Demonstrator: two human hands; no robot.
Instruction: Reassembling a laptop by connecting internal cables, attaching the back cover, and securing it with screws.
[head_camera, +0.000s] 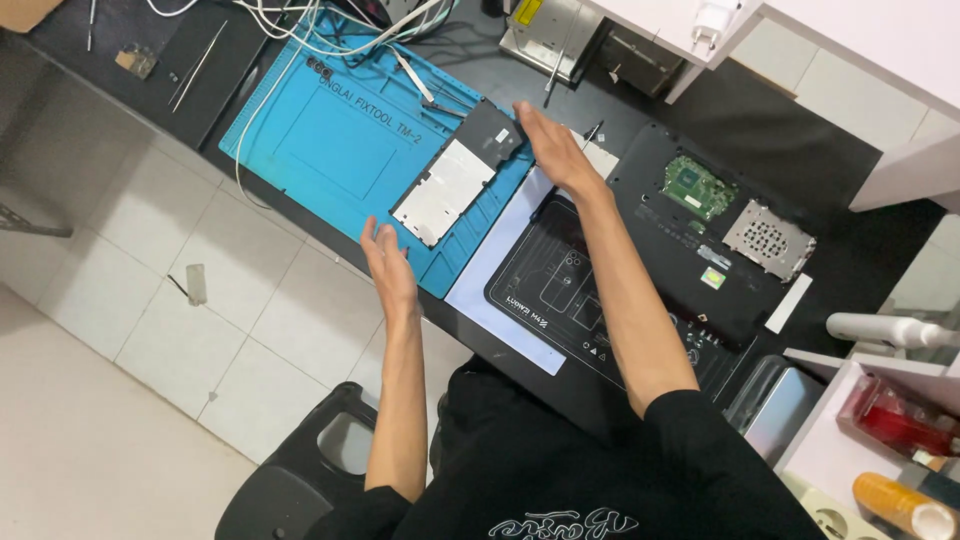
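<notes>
Left hand: fingers spread, holding nothing, at the near edge of the blue mat.
Tablet panel: flat on the mat, between both hands.
Right hand: open, empty, just beyond the panel's far end.

Tablet lies on the mat, between both hands; opened laptop sits right of it on the surface.
</notes>
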